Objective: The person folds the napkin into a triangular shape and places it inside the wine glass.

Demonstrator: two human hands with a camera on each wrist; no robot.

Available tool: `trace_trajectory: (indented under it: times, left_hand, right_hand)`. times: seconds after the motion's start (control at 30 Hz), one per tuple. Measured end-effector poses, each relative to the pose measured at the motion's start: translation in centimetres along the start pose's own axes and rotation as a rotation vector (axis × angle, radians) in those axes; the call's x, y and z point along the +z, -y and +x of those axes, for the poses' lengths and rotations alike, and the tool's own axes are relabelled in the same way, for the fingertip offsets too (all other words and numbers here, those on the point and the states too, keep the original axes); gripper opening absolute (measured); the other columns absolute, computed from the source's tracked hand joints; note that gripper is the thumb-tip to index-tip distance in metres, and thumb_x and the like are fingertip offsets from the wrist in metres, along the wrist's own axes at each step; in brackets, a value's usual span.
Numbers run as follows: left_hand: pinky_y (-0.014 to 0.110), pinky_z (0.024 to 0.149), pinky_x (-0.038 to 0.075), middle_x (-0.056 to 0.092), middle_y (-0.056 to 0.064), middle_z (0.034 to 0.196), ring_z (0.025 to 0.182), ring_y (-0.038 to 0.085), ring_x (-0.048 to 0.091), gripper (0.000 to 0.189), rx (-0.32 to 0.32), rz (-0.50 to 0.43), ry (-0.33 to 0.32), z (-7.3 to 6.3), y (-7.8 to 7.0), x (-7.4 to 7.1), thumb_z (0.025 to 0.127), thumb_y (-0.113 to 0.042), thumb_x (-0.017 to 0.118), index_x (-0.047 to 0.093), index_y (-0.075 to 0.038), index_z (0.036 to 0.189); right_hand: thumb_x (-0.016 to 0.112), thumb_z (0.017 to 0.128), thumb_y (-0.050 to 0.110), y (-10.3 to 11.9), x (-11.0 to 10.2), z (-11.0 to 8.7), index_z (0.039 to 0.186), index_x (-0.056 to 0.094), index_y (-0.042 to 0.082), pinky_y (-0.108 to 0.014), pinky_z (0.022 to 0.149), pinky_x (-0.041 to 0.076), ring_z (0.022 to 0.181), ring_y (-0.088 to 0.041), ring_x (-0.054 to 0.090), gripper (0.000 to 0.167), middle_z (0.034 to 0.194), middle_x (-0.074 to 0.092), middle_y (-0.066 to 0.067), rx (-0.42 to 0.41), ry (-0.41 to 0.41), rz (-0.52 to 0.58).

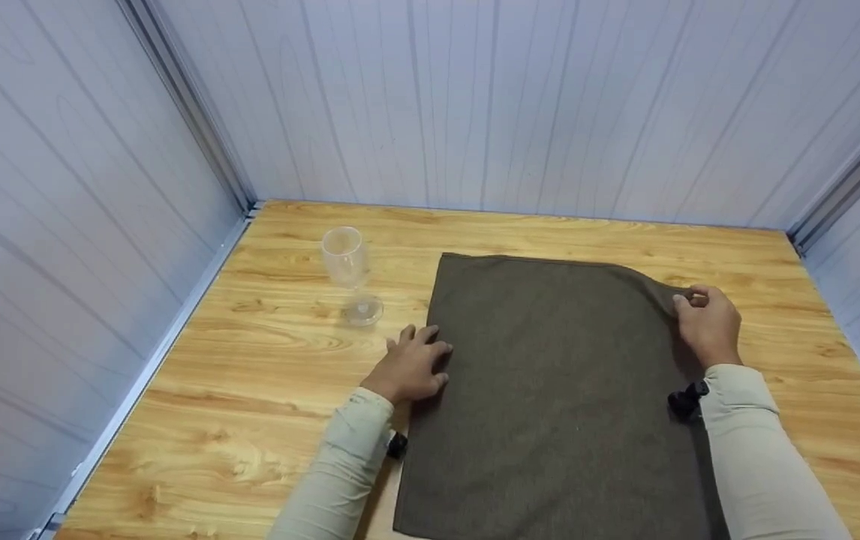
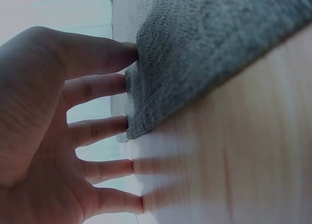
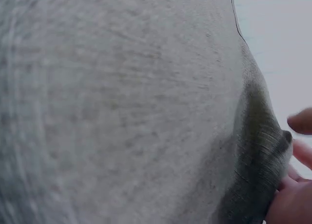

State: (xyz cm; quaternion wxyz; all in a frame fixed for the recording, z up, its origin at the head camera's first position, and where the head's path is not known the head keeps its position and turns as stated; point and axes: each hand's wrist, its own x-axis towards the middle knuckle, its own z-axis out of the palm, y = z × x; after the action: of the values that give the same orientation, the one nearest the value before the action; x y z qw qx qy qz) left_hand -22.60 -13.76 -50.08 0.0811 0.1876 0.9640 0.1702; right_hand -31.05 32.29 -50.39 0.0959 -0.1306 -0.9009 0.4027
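Observation:
A dark olive-brown cloth [image 1: 550, 390] is spread out on the wooden table, its far right corner raised. That corner is pinched by my right hand [image 1: 711, 326]; the right wrist view shows the fabric [image 3: 258, 151] rising in a fold toward the fingers [image 3: 303, 153]. My left hand [image 1: 411, 367] rests at the cloth's left edge with its fingers spread. In the left wrist view, its thumb [image 2: 97, 53] and nearer fingertips touch the cloth, while the lower two reach the bare wood. Beyond the left hand stands an upright clear stemmed glass [image 1: 346, 259].
Pale wood-patterned panels [image 1: 475, 105] enclose the table [image 1: 250, 420] at the back and both sides, with metal strips in the corners. Small black wrist cameras sit at both cuffs. The glass stands close to the cloth's left edge.

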Motion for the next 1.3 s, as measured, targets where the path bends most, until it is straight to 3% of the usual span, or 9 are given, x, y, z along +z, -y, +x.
trace_trajectory:
  times: [0.1, 0.2, 0.43, 0.63, 0.83, 0.9, 1.1, 1.2, 1.3]
  left_hand:
    - [0.074, 0.104, 0.026, 0.039, 0.017, 0.154, 0.141, 0.047, 0.031, 0.045, -0.001, 0.005, -0.004, 0.0, -0.1, -0.1, 0.094, -0.03, 0.068, 0.063, -0.014, 0.136]
    - [0.074, 0.103, 0.026, 0.039, 0.017, 0.154, 0.141, 0.046, 0.031, 0.045, 0.001, 0.009, -0.008, 0.0, -0.2, 0.0, 0.094, -0.029, 0.068, 0.063, -0.014, 0.136]
    - [0.073, 0.106, 0.024, 0.038, 0.015, 0.155, 0.143, 0.045, 0.029, 0.045, -0.011, -0.004, 0.006, -0.1, -0.2, 0.0, 0.094, -0.03, 0.068, 0.063, -0.015, 0.137]
    - [0.072, 0.107, 0.023, 0.038, 0.014, 0.156, 0.143, 0.044, 0.029, 0.046, -0.026, -0.007, 0.001, -0.1, -0.1, -0.1, 0.094, -0.03, 0.068, 0.063, -0.015, 0.137]
    - [0.071, 0.108, 0.023, 0.038, 0.014, 0.156, 0.143, 0.043, 0.028, 0.045, -0.033, -0.018, 0.003, -0.1, -0.1, -0.1, 0.094, -0.03, 0.068, 0.063, -0.015, 0.137]
    - [0.071, 0.108, 0.023, 0.038, 0.014, 0.156, 0.143, 0.043, 0.029, 0.045, -0.034, -0.021, 0.004, -0.1, -0.1, -0.1, 0.094, -0.03, 0.068, 0.063, -0.015, 0.136]
    - [0.072, 0.107, 0.024, 0.039, 0.015, 0.155, 0.142, 0.044, 0.03, 0.045, -0.026, -0.021, 0.002, -0.1, -0.1, 0.0, 0.094, -0.03, 0.068, 0.063, -0.015, 0.136]
    - [0.073, 0.106, 0.024, 0.039, 0.016, 0.155, 0.142, 0.045, 0.03, 0.045, -0.016, -0.022, -0.005, -0.1, -0.1, 0.0, 0.094, -0.028, 0.068, 0.063, -0.015, 0.136]
    - [0.073, 0.106, 0.025, 0.039, 0.017, 0.154, 0.141, 0.045, 0.031, 0.045, -0.011, -0.024, -0.012, -0.2, -0.1, 0.0, 0.094, -0.028, 0.068, 0.063, -0.014, 0.136]
  right_hand:
    - [0.05, 0.105, 0.032, 0.0, -0.2, 0.0, 0.145, 0.045, -0.007, -0.054, 0.1, 0.044, 0.127, -0.043, 0.051, 0.056, 0.137, 0.052, -0.032, 0.01, 0.061, 0.018]
    - [0.049, 0.105, 0.03, 0.0, -0.4, -0.3, 0.149, 0.041, -0.004, -0.056, 0.1, 0.044, 0.127, -0.045, 0.05, 0.056, 0.139, 0.051, -0.033, -0.003, 0.079, 0.031]
    - [0.051, 0.099, 0.009, 0.5, -0.6, -0.5, 0.14, 0.058, 0.002, -0.048, 0.094, 0.047, 0.126, -0.038, 0.055, 0.042, 0.135, 0.059, -0.023, -0.07, -0.019, -0.015]
    - [0.049, 0.092, 0.001, 0.9, -0.7, -0.4, 0.14, 0.059, 0.007, -0.026, 0.072, 0.04, 0.123, -0.036, 0.057, 0.05, 0.136, 0.059, -0.021, -0.123, -0.073, -0.004]
    - [0.046, 0.091, 0.0, 0.9, -0.8, -0.5, 0.145, 0.053, 0.009, -0.03, 0.073, 0.035, 0.118, -0.029, 0.054, 0.055, 0.145, 0.052, -0.016, -0.136, -0.067, 0.003]
    - [0.045, 0.092, 0.001, 0.9, -0.8, -0.6, 0.145, 0.054, 0.008, -0.032, 0.071, 0.034, 0.109, -0.03, 0.052, 0.055, 0.146, 0.051, -0.016, -0.122, -0.063, 0.013]
    - [0.047, 0.096, 0.009, 0.9, -0.7, -0.8, 0.139, 0.061, 0.01, -0.024, 0.067, 0.039, 0.106, -0.029, 0.061, 0.045, 0.138, 0.059, -0.014, -0.114, -0.101, 0.033]
    - [0.05, 0.101, 0.016, 0.9, -0.7, -0.9, 0.135, 0.066, 0.01, -0.023, 0.076, 0.044, 0.113, -0.027, 0.063, 0.038, 0.13, 0.065, -0.013, -0.119, -0.135, 0.039]
    - [0.053, 0.102, 0.017, 1.1, -0.7, -1.0, 0.128, 0.07, 0.007, -0.029, 0.082, 0.046, 0.109, -0.027, 0.063, 0.032, 0.121, 0.069, -0.014, -0.131, -0.174, 0.048]
